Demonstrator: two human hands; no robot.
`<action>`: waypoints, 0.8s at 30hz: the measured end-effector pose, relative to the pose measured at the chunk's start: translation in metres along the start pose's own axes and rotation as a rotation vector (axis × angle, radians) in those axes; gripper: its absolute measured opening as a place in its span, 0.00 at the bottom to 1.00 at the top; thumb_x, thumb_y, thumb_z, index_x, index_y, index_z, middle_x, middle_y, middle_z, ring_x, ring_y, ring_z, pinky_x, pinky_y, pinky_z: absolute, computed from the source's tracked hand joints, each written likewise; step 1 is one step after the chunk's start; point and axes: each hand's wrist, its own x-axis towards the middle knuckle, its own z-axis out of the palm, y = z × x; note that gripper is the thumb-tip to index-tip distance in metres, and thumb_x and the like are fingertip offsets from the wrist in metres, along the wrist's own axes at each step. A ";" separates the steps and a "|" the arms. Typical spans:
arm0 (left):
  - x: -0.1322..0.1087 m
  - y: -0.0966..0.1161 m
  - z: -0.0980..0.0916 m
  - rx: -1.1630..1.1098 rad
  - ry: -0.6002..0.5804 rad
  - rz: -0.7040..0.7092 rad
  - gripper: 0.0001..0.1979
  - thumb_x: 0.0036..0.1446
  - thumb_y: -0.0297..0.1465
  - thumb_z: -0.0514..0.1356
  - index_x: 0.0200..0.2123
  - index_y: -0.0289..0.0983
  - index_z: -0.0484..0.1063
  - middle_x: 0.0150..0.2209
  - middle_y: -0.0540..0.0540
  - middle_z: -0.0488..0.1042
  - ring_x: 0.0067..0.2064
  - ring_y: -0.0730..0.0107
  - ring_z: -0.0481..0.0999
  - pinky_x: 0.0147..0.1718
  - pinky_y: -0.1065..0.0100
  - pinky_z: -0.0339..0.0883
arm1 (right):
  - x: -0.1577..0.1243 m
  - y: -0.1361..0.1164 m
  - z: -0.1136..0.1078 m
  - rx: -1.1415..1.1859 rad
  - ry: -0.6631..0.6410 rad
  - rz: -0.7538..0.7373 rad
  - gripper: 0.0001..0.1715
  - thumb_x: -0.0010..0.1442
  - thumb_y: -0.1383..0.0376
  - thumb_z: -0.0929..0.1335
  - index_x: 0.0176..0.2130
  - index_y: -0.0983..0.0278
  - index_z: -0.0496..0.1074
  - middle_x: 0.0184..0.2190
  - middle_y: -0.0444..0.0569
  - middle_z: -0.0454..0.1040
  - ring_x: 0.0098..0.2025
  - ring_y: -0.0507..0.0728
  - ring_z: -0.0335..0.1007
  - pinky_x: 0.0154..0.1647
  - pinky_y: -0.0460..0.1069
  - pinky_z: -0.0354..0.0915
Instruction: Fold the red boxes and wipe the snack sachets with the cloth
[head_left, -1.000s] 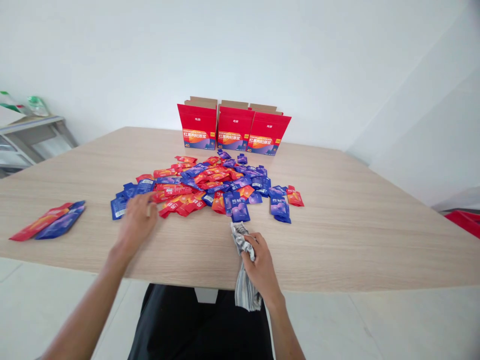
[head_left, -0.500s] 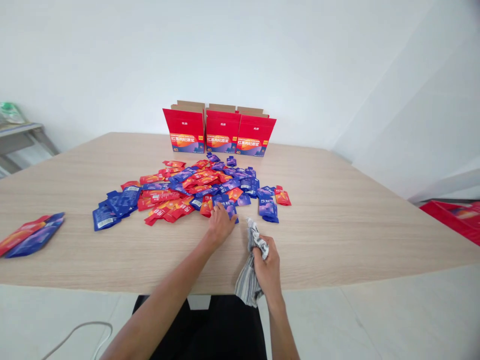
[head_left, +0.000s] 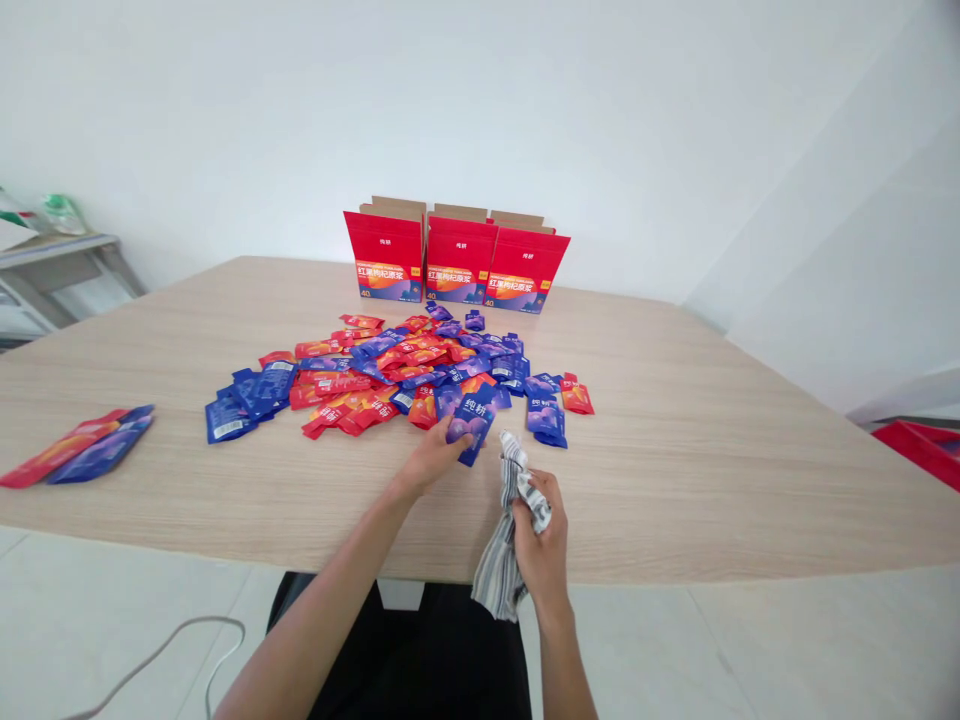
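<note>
Between the thumb and fingers of my left hand is a blue pouch, raised at the front of a heap of red and blue pouches. My right hand is closed round a crumpled grey-and-white striped cloth, whose lower end hangs over the table's front edge. Its upper end sticks up close to the blue pouch, apart from it. Right of the heap lie a few blue pouches and a red pouch.
Three red boxes with raised flaps stand behind the heap on the wooden table. Larger red and blue pouches lie at the left. A red box shows at the right edge. A cable runs across the floor.
My left hand has picked the blue pouch up from the front of the heap and drawn it slightly nearer. My right hand keeps the cloth. The view has shifted a little.
</note>
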 end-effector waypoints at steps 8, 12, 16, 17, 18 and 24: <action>-0.087 0.000 0.017 -0.717 0.014 -0.150 0.26 0.57 0.41 0.71 0.57 0.39 0.80 0.52 0.43 0.83 0.50 0.59 0.82 0.47 0.66 0.74 | -0.021 -0.031 0.026 -0.058 -0.185 -0.240 0.20 0.64 0.69 0.67 0.54 0.57 0.73 0.51 0.53 0.70 0.53 0.62 0.71 0.54 0.57 0.70; -0.110 -0.007 0.021 -0.759 -0.074 -0.115 0.26 0.61 0.46 0.68 0.58 0.38 0.80 0.56 0.41 0.82 0.62 0.48 0.77 0.62 0.56 0.68 | -0.013 -0.038 0.034 -0.171 -0.086 -0.232 0.21 0.64 0.68 0.66 0.56 0.57 0.71 0.53 0.54 0.69 0.55 0.64 0.70 0.58 0.60 0.68; -0.129 -0.021 0.027 -0.744 -0.121 -0.170 0.30 0.60 0.49 0.68 0.61 0.43 0.78 0.59 0.42 0.81 0.66 0.47 0.73 0.67 0.52 0.64 | 0.004 -0.040 0.034 -0.234 0.015 -0.225 0.20 0.64 0.69 0.65 0.54 0.58 0.71 0.52 0.55 0.69 0.55 0.65 0.69 0.59 0.61 0.68; -0.131 -0.021 0.028 -0.757 -0.102 -0.174 0.30 0.59 0.50 0.69 0.61 0.44 0.78 0.59 0.42 0.81 0.66 0.47 0.73 0.66 0.53 0.65 | 0.005 -0.041 0.034 -0.232 0.010 -0.227 0.20 0.63 0.69 0.66 0.54 0.57 0.72 0.52 0.55 0.69 0.55 0.65 0.69 0.59 0.61 0.68; -0.130 -0.020 0.028 -0.779 -0.068 -0.169 0.31 0.57 0.50 0.70 0.60 0.44 0.79 0.59 0.42 0.81 0.66 0.47 0.74 0.66 0.54 0.65 | 0.005 -0.043 0.035 -0.223 -0.005 -0.230 0.20 0.63 0.69 0.66 0.54 0.57 0.72 0.52 0.55 0.69 0.55 0.65 0.69 0.58 0.61 0.68; -0.103 0.005 0.001 -0.859 0.136 -0.067 0.28 0.55 0.48 0.72 0.54 0.38 0.80 0.51 0.44 0.84 0.56 0.52 0.81 0.59 0.58 0.72 | -0.030 -0.059 0.047 -0.079 -0.246 -0.226 0.20 0.60 0.71 0.66 0.51 0.57 0.73 0.49 0.52 0.71 0.50 0.62 0.73 0.50 0.56 0.72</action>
